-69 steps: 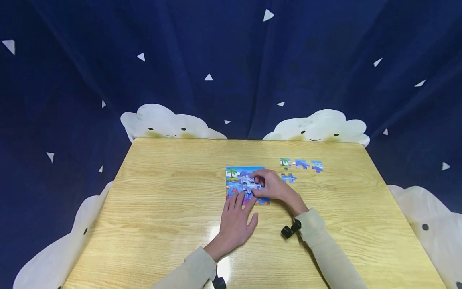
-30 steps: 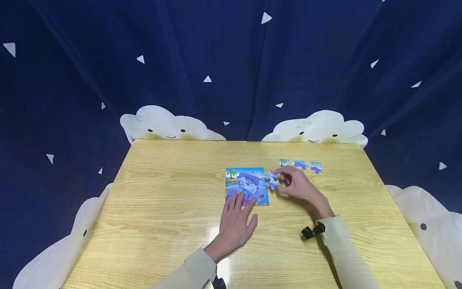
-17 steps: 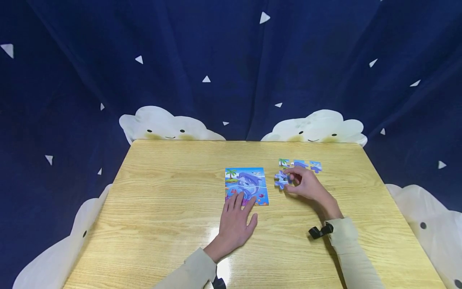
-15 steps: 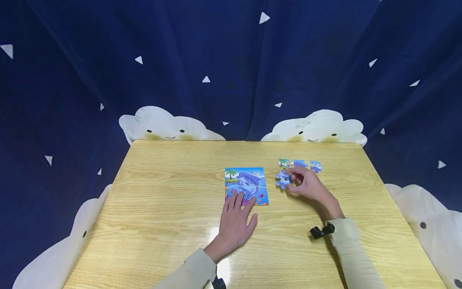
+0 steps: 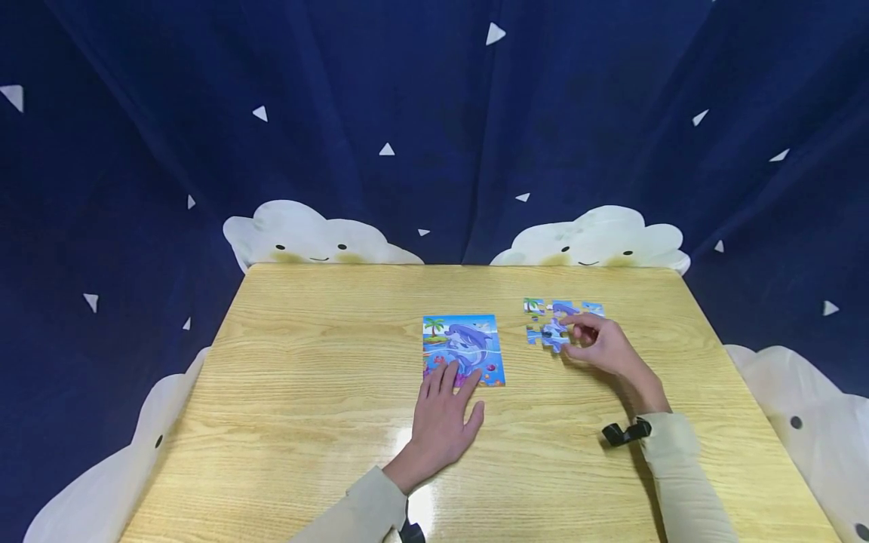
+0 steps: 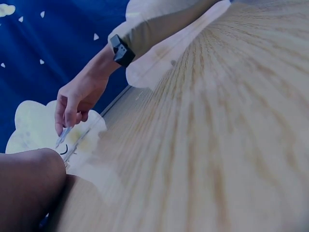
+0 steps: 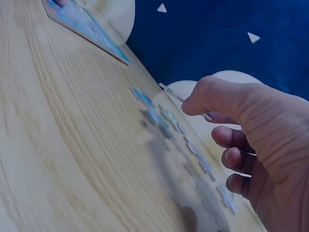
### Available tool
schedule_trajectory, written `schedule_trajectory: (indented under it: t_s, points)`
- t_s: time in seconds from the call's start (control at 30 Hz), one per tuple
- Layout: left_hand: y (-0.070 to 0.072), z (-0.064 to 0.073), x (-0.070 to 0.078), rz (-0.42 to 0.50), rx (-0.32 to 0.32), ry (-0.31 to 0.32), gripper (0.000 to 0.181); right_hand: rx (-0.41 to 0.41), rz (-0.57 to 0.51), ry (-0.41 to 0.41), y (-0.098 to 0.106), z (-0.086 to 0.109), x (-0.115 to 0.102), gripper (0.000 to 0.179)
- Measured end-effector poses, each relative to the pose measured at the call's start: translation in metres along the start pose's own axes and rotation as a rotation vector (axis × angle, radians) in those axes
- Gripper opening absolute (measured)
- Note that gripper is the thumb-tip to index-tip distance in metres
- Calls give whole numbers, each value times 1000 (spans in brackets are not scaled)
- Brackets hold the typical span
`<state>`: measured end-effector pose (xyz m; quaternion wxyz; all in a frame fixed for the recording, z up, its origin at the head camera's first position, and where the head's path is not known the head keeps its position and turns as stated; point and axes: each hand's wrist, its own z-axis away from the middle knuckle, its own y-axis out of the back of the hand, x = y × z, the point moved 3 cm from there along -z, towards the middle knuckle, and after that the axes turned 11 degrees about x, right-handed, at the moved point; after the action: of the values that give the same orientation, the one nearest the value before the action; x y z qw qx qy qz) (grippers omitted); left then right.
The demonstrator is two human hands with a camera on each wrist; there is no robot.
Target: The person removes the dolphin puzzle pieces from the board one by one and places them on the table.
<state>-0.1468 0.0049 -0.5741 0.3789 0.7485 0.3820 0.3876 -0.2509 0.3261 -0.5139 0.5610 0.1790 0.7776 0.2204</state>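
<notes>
The right hand (image 5: 603, 348), pinching a puzzle piece (image 5: 557, 338), swings farther from the picture board (image 5: 483, 341) under the straight-fingered left hand (image 5: 444, 422), reaching loose pieces (image 5: 534, 305) just ahead, not yet down.

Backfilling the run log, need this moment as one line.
left hand: rests on dolphin picture, near edge | right hand: pinches puzzle piece above table | other pieces: on table, right of picture

Five puzzle pieces (image 5: 555, 339), one dolphin picture (image 5: 465, 338) — two hands (image 5: 443, 422), one table (image 5: 312, 377), four printed clouds (image 5: 600, 232).
</notes>
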Motion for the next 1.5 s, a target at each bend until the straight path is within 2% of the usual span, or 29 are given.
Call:
schedule_trajectory:
  t_s: [0.1,0.23,0.4,0.5,0.8,1.27,1.5]
  points:
    - [0,0,0,0,-2,2,55,-9,-2,-35,6,1,10,44]
    - [0,0,0,4,4,0,55,7,16,-69,10,1,38,45]
    - [0,0,0,3,4,-2,55,7,1,-102,13,2,46,43]
    - [0,0,0,1,14,-7,55,13,30,-120,14,1,50,41]
    - [1,0,-1,-5,5,-6,56,0,145,-111,13,-2,53,39]
    - [-1,-1,-1,-23,-5,-5,56,-38,178,-144,13,-4,55,47]
    - [0,0,-1,-28,10,-18,56,-13,117,-130,12,3,42,44]
